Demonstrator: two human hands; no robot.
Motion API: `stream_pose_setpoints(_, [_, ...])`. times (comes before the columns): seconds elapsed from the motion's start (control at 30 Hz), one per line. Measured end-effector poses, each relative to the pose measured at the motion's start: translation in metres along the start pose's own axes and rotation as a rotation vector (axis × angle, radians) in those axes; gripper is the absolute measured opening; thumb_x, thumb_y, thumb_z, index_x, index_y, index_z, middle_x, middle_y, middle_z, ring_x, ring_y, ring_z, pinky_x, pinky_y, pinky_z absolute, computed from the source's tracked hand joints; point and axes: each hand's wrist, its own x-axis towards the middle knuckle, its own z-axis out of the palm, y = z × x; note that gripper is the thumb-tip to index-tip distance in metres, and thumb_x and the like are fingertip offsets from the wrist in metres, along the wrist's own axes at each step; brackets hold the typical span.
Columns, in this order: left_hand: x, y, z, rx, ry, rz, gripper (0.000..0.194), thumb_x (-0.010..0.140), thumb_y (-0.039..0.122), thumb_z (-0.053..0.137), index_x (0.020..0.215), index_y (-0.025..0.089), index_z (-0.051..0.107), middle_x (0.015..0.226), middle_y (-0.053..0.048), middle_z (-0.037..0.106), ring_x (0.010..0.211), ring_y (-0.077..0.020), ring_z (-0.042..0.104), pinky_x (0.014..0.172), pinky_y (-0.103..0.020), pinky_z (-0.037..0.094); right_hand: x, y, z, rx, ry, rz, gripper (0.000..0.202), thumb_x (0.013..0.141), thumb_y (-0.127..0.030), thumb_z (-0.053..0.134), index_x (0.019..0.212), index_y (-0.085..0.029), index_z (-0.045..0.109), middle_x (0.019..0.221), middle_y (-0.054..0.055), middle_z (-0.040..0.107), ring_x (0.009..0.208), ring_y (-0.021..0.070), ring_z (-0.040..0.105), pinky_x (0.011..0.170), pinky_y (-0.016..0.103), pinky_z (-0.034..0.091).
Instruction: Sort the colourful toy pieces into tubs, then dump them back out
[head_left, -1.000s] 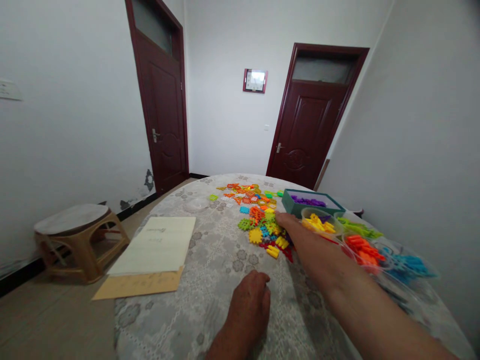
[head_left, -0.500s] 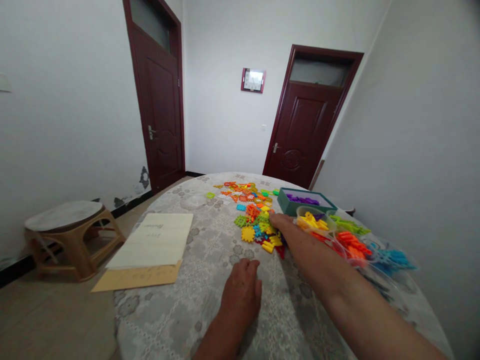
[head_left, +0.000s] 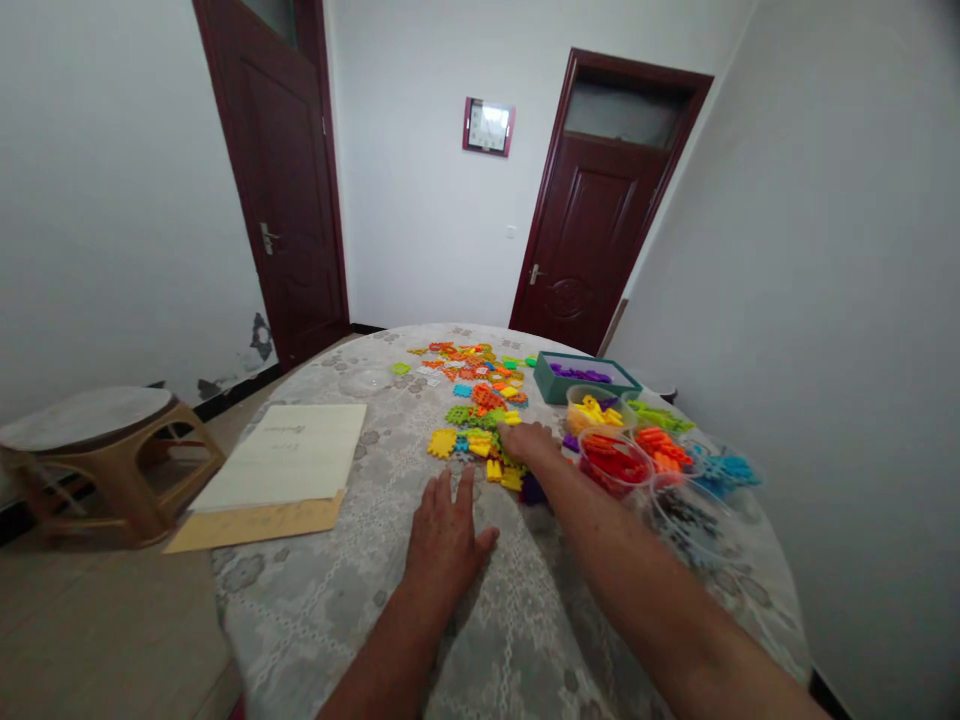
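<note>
My left hand (head_left: 444, 530) lies over the patterned tablecloth with its fingers spread and nothing in it, just nearer than the loose pieces. My right hand (head_left: 529, 443) reaches into the near pile of colourful plastic pieces (head_left: 487, 398), at its right side. Its fingertips touch or cover green and yellow pieces; whether they grip one is hidden. A yellow square piece (head_left: 442, 443) lies at the pile's left edge. Purple pieces (head_left: 532, 489) sit below my right hand. Farther back, mostly orange pieces (head_left: 461, 362) are scattered.
To the right stand a green box (head_left: 551, 386) of purple pieces and clear tubs with yellow (head_left: 598, 412), red (head_left: 615, 463), orange, green, blue and dark pieces. Paper sheets (head_left: 281, 455) lie at the left. A stool (head_left: 127, 470) stands beside the table.
My left hand has spread its fingers and moved forward, close to the pile. My right hand remains at the pile, now showing more of its back. The camera view has shifted.
</note>
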Motion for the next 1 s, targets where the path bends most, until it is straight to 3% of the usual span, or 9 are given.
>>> stream_pose_setpoints(0.1, [0.001, -0.003, 0.003, 0.021, 0.015, 0.017, 0.089, 0.085, 0.039, 0.075, 0.161, 0.013, 0.038, 0.165, -0.026, 0.04, 0.154, -0.043, 0.038, 0.122, -0.054, 0.037, -0.016, -0.006, 0.015, 0.02, 0.039, -0.013, 0.078, 0.104, -0.068, 0.031, 0.139, -0.008, 0.066, 0.143, 0.03, 0.061, 0.135, 0.0445, 0.057, 0.105, 0.057, 0.047])
stream_pose_setpoints(0.23, [0.003, -0.011, 0.01, 0.015, 0.075, 0.071, 0.086, 0.083, 0.043, 0.075, 0.155, 0.011, 0.043, 0.16, -0.028, 0.045, 0.15, -0.0431, 0.043, 0.121, -0.055, 0.039, -0.044, -0.01, 0.031, 0.06, 0.081, -0.164, 0.065, 0.104, -0.066, 0.036, 0.135, -0.018, 0.068, 0.135, 0.02, 0.069, 0.13, 0.0355, 0.061, 0.109, 0.047, 0.045])
stream_pose_setpoints(0.4, [0.003, -0.013, 0.015, 0.039, 0.087, 0.123, 0.083, 0.084, 0.043, 0.072, 0.154, 0.011, 0.041, 0.158, -0.026, 0.048, 0.15, -0.0407, 0.044, 0.121, -0.055, 0.038, -0.05, 0.003, 0.024, 0.107, 0.302, -0.331, 0.054, 0.108, -0.052, 0.036, 0.136, -0.016, 0.066, 0.132, 0.02, 0.069, 0.129, 0.0313, 0.059, 0.11, 0.043, 0.043])
stream_pose_setpoints(0.57, [0.003, -0.006, 0.01, 0.071, 0.047, 0.14, 0.08, 0.085, 0.04, 0.072, 0.154, 0.01, 0.043, 0.159, -0.025, 0.048, 0.149, -0.0402, 0.044, 0.121, -0.055, 0.038, -0.007, 0.022, 0.008, 0.051, 0.341, -0.062, 0.055, 0.106, -0.051, 0.042, 0.14, -0.012, 0.063, 0.149, 0.024, 0.056, 0.142, 0.0385, 0.046, 0.117, 0.054, 0.034])
stream_pose_setpoints(0.77, [0.001, -0.003, 0.005, 0.115, 0.018, 0.132, 0.078, 0.086, 0.039, 0.07, 0.155, 0.014, 0.044, 0.16, -0.023, 0.048, 0.15, -0.0393, 0.043, 0.119, -0.054, 0.039, 0.033, 0.037, 0.016, 0.044, 0.241, 0.164, 0.07, 0.106, -0.058, 0.036, 0.144, -0.005, 0.06, 0.156, 0.033, 0.045, 0.148, 0.0488, 0.038, 0.115, 0.072, 0.027])
stream_pose_setpoints(0.87, [0.001, -0.004, 0.003, 0.125, -0.008, 0.132, 0.079, 0.086, 0.041, 0.07, 0.155, 0.011, 0.044, 0.16, -0.023, 0.048, 0.15, -0.0395, 0.043, 0.121, -0.051, 0.038, 0.032, 0.04, 0.021, 0.021, 0.206, 0.18, 0.069, 0.105, -0.058, 0.035, 0.141, -0.006, 0.063, 0.155, 0.033, 0.047, 0.147, 0.0491, 0.04, 0.114, 0.071, 0.029])
stream_pose_setpoints(1.0, [0.001, -0.005, 0.003, 0.115, 0.002, 0.141, 0.077, 0.087, 0.04, 0.07, 0.154, 0.011, 0.045, 0.159, -0.022, 0.049, 0.148, -0.0393, 0.044, 0.123, -0.05, 0.037, 0.002, 0.037, 0.024, -0.016, 0.192, 0.089, 0.061, 0.105, -0.054, 0.04, 0.137, -0.01, 0.066, 0.145, 0.029, 0.058, 0.139, 0.0452, 0.05, 0.109, 0.063, 0.04])
